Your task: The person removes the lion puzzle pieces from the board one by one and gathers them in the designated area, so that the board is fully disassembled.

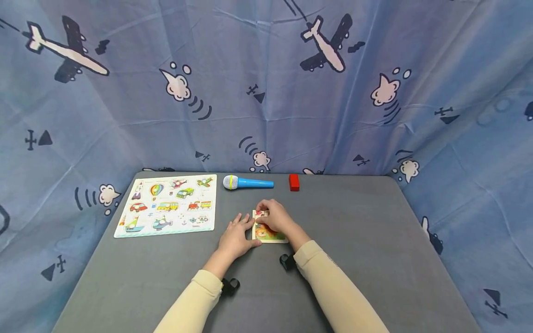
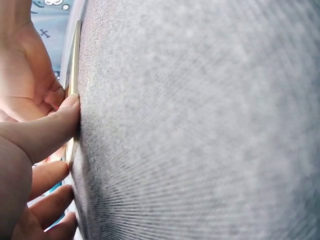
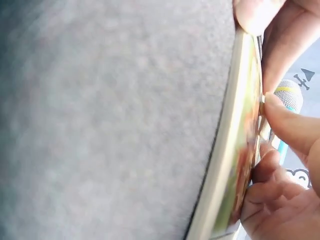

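A small wooden picture puzzle (image 1: 270, 235) lies flat near the middle of the table, with an orange and green picture on its lower part. My left hand (image 1: 235, 238) steadies it, fingers spread along the left side. In the left wrist view, the left thumb (image 2: 65, 117) rests on the board's near edge. My right hand (image 1: 275, 217) is over the upper part of the puzzle, thumb and fingers curled and pinching a small puzzle piece at its surface. The right wrist view shows the board's pale edge (image 3: 220, 170); the fingers hide most of the piece.
Left of the hands lies a white board with vehicle pictures (image 1: 175, 222). A blue toy microphone (image 1: 254, 183) and a red block (image 1: 294, 182) are at the back of the grey table (image 1: 354, 240). A blue curtain with airplanes (image 1: 266, 83) hangs behind.
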The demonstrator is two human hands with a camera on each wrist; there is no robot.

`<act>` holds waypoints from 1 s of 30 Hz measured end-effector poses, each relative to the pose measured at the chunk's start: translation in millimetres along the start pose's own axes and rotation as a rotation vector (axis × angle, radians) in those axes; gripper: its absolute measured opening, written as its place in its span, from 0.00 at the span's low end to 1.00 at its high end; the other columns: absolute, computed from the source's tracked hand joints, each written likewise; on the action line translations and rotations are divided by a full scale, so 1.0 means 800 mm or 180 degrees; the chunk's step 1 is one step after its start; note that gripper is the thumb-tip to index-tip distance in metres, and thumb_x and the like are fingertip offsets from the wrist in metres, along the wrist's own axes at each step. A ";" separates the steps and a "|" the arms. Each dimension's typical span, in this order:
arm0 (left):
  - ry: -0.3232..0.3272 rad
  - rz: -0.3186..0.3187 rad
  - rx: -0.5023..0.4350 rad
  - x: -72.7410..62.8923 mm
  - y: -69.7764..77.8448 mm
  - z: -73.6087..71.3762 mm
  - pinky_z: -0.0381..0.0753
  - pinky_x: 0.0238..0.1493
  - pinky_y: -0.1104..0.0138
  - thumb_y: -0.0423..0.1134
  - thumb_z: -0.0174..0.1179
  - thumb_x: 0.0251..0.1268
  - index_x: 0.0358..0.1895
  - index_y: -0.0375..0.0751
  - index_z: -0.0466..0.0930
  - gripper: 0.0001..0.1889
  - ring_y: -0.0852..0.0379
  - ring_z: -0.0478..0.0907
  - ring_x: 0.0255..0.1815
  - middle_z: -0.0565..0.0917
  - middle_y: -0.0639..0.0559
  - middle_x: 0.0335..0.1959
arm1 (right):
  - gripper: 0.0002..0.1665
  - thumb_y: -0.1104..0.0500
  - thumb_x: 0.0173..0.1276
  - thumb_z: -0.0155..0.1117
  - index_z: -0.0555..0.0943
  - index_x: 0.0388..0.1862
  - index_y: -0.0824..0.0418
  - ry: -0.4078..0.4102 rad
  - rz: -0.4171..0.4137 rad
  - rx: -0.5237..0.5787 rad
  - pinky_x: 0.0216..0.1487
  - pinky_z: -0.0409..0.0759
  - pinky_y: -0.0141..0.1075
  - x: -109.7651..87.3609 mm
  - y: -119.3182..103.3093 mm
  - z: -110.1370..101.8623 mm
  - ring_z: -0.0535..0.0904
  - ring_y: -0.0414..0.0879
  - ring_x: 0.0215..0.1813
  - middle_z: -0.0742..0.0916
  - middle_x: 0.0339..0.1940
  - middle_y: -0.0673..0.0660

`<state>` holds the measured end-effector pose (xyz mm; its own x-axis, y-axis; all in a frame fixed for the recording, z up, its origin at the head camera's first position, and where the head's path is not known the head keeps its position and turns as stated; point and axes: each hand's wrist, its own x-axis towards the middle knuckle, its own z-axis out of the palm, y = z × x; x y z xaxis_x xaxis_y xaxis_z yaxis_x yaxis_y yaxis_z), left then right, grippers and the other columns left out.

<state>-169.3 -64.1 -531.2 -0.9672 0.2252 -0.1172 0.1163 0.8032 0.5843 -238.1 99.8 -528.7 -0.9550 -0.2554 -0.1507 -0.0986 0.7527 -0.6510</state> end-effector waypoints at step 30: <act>-0.0001 -0.0106 0.0058 0.003 0.000 0.004 0.58 0.79 0.44 0.54 0.76 0.54 0.72 0.47 0.73 0.41 0.46 0.54 0.82 0.67 0.49 0.77 | 0.12 0.52 0.62 0.77 0.88 0.40 0.58 0.0522 0.0321 0.1103 0.33 0.81 0.36 -0.025 0.004 -0.069 0.83 0.49 0.34 0.90 0.33 0.54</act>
<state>-170.9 -61.9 -534.2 -0.9706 0.1983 -0.1366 0.0880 0.8201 0.5654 -234.5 140.5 -486.7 -0.9898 -0.0693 -0.1241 0.0714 0.5123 -0.8558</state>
